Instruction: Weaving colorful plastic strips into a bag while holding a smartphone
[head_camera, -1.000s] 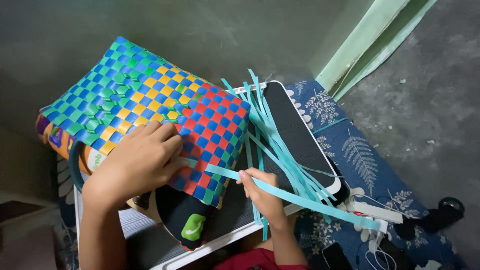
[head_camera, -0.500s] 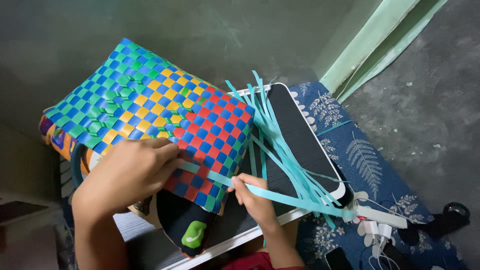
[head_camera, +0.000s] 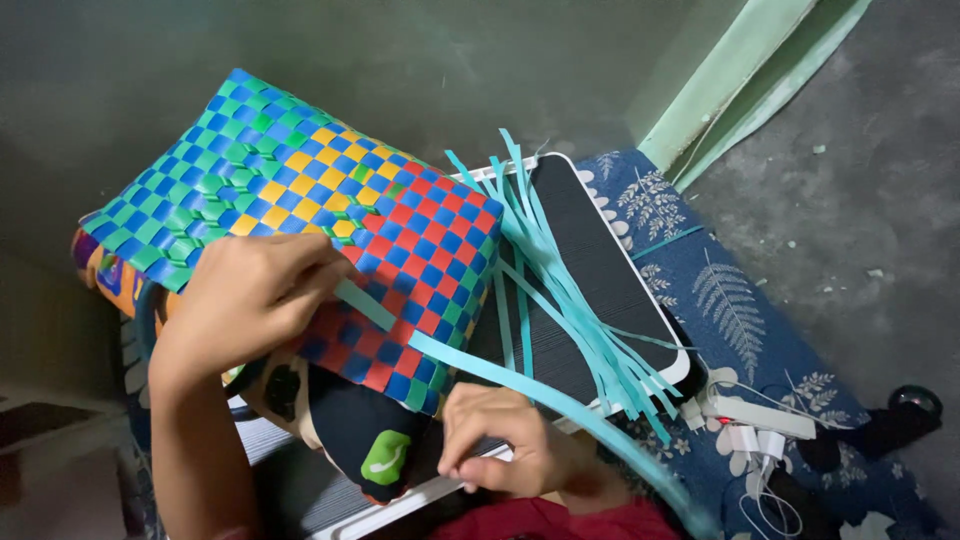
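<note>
A woven basket (head_camera: 300, 210) of green, blue, yellow and red checked strips lies on its side in the middle of the head view. My left hand (head_camera: 245, 295) rests on its lower edge, fingers pinching the end of a light blue strip (head_camera: 480, 368) against the weave. That strip runs down to the right. My right hand (head_camera: 510, 445) sits below the basket's red corner, fingers curled close under the strip; whether it grips the strip is unclear. A fan of several loose light blue strips (head_camera: 560, 300) spreads out from the basket's right side.
The loose strips lie across a black, white-edged flat device (head_camera: 600, 270). Under it is a blue cloth with a white fern pattern (head_camera: 740, 300). A white power strip with plugs and cables (head_camera: 755, 420) sits at the right. Grey concrete floor lies around.
My right hand has dropped lower and nearer to me, away from the strip's middle. My left hand stays on the basket's edge. The view has shifted slightly.
</note>
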